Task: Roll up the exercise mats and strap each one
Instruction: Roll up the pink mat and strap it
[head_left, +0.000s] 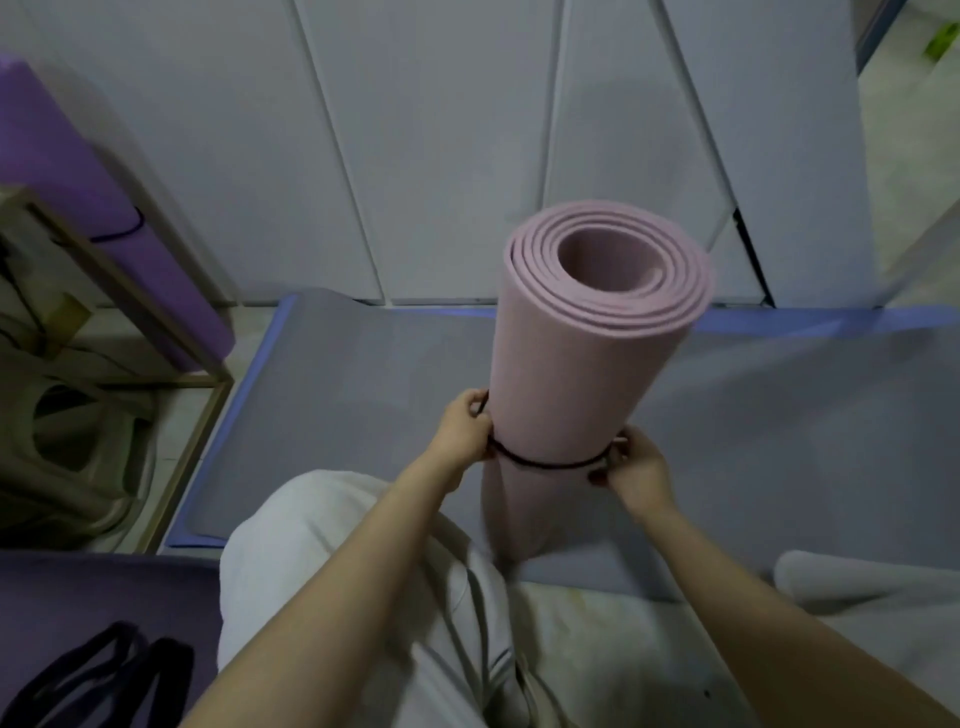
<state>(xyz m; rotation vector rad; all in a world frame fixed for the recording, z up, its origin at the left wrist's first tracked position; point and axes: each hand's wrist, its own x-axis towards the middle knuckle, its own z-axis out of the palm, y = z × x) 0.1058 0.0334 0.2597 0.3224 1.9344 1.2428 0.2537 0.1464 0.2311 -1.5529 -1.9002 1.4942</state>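
Note:
A rolled pink mat (587, 358) stands upright on end in front of my knees, its spiral top facing the camera. A thin dark strap (545, 464) loops around its lower part. My left hand (467, 434) pinches the strap at the roll's left side. My right hand (631, 462) pinches it at the right side. Under the roll lies a flat grey mat (363, 415) with a blue edge. A rolled purple mat (78, 208) with a dark strap around it leans in a rack at the left.
A gold metal rack frame (156, 332) stands at the left with a grey stool (78, 457) below it. Dark straps (104, 675) lie on a dark purple mat (78, 592) at the bottom left. White cabinet doors (415, 130) close the back.

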